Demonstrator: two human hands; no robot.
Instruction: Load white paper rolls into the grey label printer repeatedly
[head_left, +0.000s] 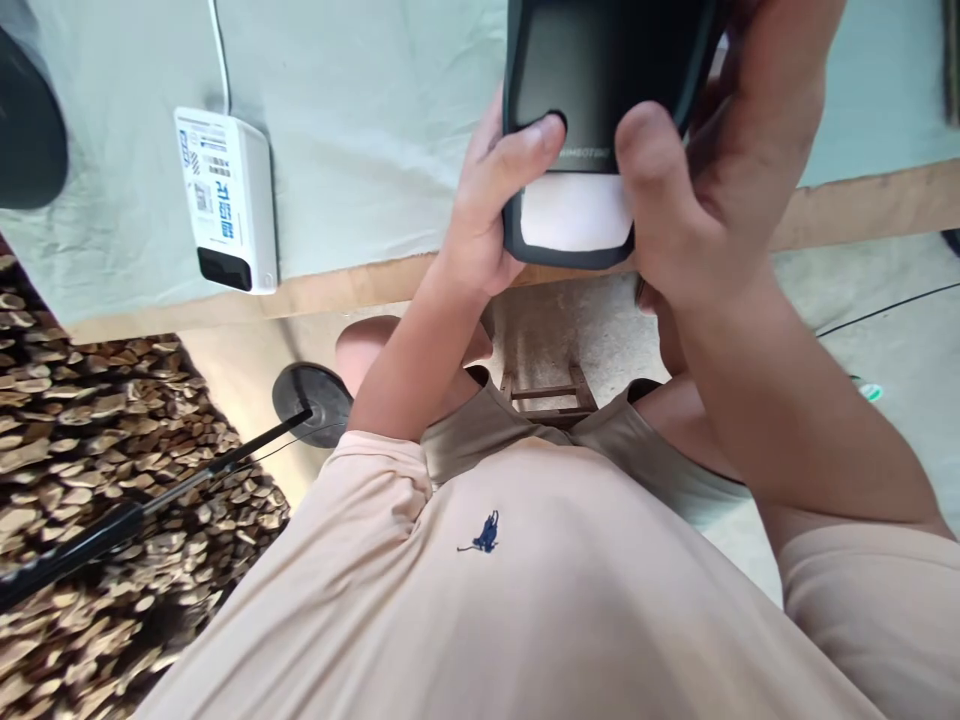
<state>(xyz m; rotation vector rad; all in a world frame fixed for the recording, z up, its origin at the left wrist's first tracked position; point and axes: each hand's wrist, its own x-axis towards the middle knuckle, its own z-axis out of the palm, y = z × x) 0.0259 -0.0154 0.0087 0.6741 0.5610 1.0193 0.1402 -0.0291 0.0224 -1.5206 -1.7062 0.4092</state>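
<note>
A black box-like device (577, 80) with rounded corners, a glossy dark face and a white panel at its near end is held up at the table's front edge. Faint lettering runs above the panel; the device's far end is cut off by the top of the view. My left hand (499, 195) is closed on its left side, thumb pressed on the dark face. Around the right side wraps my right hand (712, 190), its thumb by the near right corner. Most fingers of both hands are hidden behind the device.
A white power bank-like box (229, 200) with printed labels and a white cable (219, 50) lies on the pale green tablecloth (360, 130). A dark rounded object (26, 120) sits far left. Below are a black stand (311, 405), stacked firewood (90, 450) and a wooden stool (551, 393).
</note>
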